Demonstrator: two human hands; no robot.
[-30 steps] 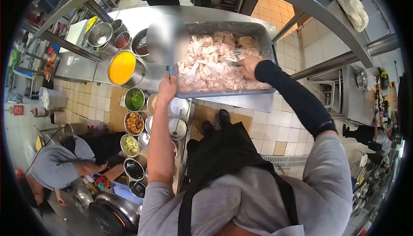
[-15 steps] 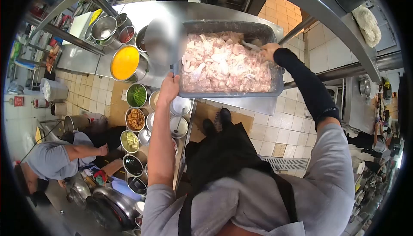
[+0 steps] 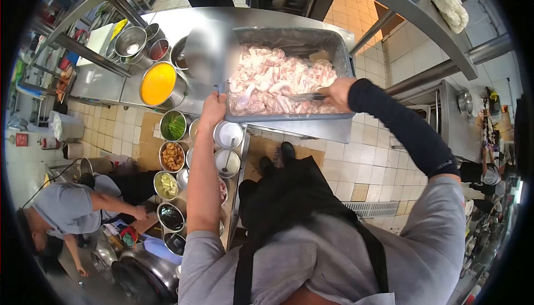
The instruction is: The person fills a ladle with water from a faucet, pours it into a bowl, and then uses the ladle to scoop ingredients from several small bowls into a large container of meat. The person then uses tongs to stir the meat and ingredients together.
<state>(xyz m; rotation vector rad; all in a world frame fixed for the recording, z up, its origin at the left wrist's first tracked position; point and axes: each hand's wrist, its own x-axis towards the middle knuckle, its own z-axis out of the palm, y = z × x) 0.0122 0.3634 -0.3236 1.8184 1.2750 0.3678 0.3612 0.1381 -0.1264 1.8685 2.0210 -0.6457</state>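
A large grey tub (image 3: 347, 54) on the steel counter holds a heap of raw, pale pink meat pieces (image 3: 272, 74). My left hand (image 3: 213, 108) is closed on the tub's near left corner. My right hand (image 3: 337, 93), below a black sleeve, is wrapped round a metal utensil (image 3: 306, 97) at the right part of the meat. The utensil's far end lies among the pieces, so its full shape is hidden.
Left of the tub stands a pot of orange liquid (image 3: 158, 84). Bowls of green vegetables (image 3: 173, 126), browned pieces (image 3: 172, 156) and dark sauce (image 3: 171, 216) line the counter's left side. A co-worker (image 3: 72, 207) bends at the lower left. A steel post (image 3: 374, 33) rises at the right.
My right hand has moved nearer with the utensil, from the tub's right rim over the meat. The tub sits slightly further left in view. The co-worker's second arm now shows.
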